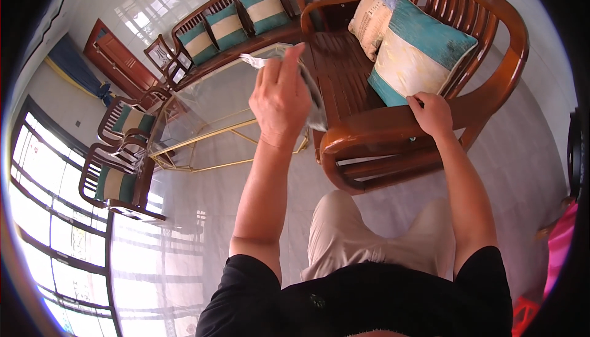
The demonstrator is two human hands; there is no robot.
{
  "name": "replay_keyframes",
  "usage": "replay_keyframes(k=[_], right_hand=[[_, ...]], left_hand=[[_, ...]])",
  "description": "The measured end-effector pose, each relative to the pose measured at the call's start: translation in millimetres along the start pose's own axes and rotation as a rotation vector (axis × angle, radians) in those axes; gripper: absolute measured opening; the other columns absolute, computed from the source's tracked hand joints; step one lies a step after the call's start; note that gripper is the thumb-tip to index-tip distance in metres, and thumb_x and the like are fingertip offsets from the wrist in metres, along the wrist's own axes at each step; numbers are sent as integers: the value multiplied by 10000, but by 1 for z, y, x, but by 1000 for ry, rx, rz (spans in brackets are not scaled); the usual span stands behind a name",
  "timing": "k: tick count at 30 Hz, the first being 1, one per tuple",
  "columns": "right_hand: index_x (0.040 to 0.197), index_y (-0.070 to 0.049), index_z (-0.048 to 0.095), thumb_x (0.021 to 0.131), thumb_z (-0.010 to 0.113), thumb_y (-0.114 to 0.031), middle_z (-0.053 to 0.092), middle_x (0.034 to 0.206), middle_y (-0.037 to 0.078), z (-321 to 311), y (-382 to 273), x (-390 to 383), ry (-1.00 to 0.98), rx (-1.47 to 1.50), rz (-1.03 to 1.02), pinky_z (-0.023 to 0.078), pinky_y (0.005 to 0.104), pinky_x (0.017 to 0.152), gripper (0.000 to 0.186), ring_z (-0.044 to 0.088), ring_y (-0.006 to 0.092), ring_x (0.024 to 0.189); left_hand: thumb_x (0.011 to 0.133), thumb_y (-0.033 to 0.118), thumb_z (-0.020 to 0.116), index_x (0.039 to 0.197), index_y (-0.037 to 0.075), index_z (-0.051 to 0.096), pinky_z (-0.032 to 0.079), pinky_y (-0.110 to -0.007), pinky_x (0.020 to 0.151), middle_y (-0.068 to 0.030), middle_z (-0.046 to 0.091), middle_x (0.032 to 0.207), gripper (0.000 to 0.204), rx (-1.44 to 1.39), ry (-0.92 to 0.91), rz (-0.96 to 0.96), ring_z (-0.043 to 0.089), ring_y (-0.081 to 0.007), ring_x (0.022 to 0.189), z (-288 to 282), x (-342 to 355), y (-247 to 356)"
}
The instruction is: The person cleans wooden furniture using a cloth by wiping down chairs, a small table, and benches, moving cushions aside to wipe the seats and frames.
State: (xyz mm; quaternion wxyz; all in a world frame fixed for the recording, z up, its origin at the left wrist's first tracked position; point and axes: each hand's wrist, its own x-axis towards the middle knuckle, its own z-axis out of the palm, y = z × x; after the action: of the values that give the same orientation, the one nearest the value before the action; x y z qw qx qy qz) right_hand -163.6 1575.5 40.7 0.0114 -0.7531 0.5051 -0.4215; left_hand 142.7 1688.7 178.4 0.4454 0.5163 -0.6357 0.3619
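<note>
My left hand (281,100) is raised before the sofa's near end, its fingers bent round a grey piece of cloth (317,108). The cloth hangs down along the hand's right side, and a white crumpled end (251,60) sticks out on the left; most of it is hidden behind the hand. At the armrest (381,129) of the brown wooden sofa, my right hand (432,114) has its thumb and fingers closed at the lower corner of a teal and cream cushion (418,54). That cushion leans against the slatted backrest, tilted on the seat.
A patterned beige cushion (369,20) stands behind the teal one. Left of the sofa is a glass table (206,113) with a gold frame. A longer wooden bench (246,45) and wooden armchairs (126,180) hold similar cushions. Something pink (560,245) shows at the right edge.
</note>
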Motion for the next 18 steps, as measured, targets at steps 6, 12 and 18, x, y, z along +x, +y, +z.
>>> replay_keyframes(k=[6, 12, 18], right_hand=[[825, -59, 744, 951, 669, -379, 699, 741, 175, 15, 15, 9, 65, -61, -92, 545, 519, 684, 352, 681, 422, 742], [844, -84, 761, 951, 672, -377, 700, 716, 158, 16, 14, 7, 22, -27, -19, 559, 498, 663, 324, 686, 401, 705], [846, -97, 777, 947, 676, -381, 712, 717, 144, 17, 14, 2, 27, -43, -36, 577, 483, 674, 318, 700, 384, 704]], left_hand=[[807, 263, 806, 1317, 225, 679, 507, -379, 693, -30, 586, 878, 527, -220, -540, 270, 624, -240, 796, 7, -85, 67], [858, 112, 796, 1071, 84, 784, 531, -381, 695, -48, 708, 839, 215, -736, -558, 139, 656, -250, 726, 13, -155, 59], [936, 142, 749, 1109, 67, 801, 532, -292, 674, -35, 706, 768, 196, -551, -270, -668, 659, -142, 705, 32, -133, 33]])
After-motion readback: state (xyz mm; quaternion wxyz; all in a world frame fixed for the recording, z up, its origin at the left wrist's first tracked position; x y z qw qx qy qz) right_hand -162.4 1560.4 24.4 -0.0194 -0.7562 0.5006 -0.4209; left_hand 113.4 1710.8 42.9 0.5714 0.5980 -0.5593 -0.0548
